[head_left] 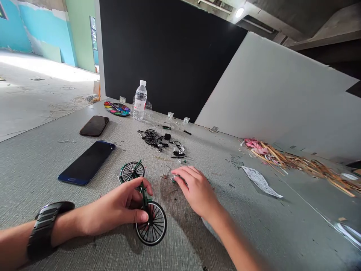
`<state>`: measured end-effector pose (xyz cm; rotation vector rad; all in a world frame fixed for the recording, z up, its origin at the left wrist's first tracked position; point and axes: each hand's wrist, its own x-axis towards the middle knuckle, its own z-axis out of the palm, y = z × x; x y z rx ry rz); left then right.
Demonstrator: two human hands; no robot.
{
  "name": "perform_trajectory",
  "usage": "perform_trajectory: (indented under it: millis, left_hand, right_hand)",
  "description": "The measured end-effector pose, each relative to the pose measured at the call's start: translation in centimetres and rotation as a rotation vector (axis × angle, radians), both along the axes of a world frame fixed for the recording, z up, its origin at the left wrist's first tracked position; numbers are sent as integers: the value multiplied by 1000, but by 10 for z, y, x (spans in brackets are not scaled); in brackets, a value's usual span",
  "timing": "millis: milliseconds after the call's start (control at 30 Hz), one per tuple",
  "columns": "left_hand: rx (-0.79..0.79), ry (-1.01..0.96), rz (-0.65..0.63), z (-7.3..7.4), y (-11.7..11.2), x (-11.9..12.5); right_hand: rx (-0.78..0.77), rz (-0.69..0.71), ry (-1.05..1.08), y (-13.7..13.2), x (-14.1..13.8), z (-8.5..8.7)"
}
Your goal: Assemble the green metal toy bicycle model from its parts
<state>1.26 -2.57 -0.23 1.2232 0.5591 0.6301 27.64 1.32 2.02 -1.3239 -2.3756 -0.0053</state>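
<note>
My left hand (126,203) is closed around the green frame of a model bicycle (151,224), thumb by the hub of its near wheel. The bicycle's other spoked wheel shows beyond my fingers, and part of the frame is hidden by the hand. To the right, my right hand (194,186) reaches down to the table with its fingers bent together over small parts (173,178). Whatever lies between those fingertips is too small and covered to name. Farther off lie black bicycle pieces with wheels (150,137) and a cluster of small black and silver parts (179,149).
Two phones, one blue-edged (87,162) and one dark (94,125), lie at left. Behind them are a paint palette (117,108) and a water bottle (140,101). A printed sheet (261,181) and wood strips (304,165) lie at right. A black panel (169,56) stands behind.
</note>
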Motion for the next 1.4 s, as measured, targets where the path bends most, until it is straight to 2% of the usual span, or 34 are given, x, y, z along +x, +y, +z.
perform_trajectory:
  millis: [200,400,533,667,800,1000,1100,1233,1400]
  left_hand:
    - [-2,38,3,4,1,-1]
    - [31,65,21,2,0,-1]
    - [5,49,30,-1,1,-1]
    - [-29,27,41,-1,2,1]
    - [-29,28,47,-1,2,1]
    - [-44,19,71,-1,3,2]
    - [-32,48,80,0,4,2]
    - [-6,94,103,-1,6,1]
    - [48,97,134,-11,9,-1]
  right_hand:
    - [-32,-26,-42,9,22,-2]
    - [29,-122,-44,13,35,-1]
    - [27,-52,-35,5,24,6]
    - [-103,57,-51,-7,8,10]
    - [-197,55,-77,-14,0,5]
    - [-190,27,-57,-16,-3,0]
    - [-222,46,83,-20,-5,8]
    - [-337,196,421,-33,-18,22]
    - [-370,254,597,-52,-35,21]
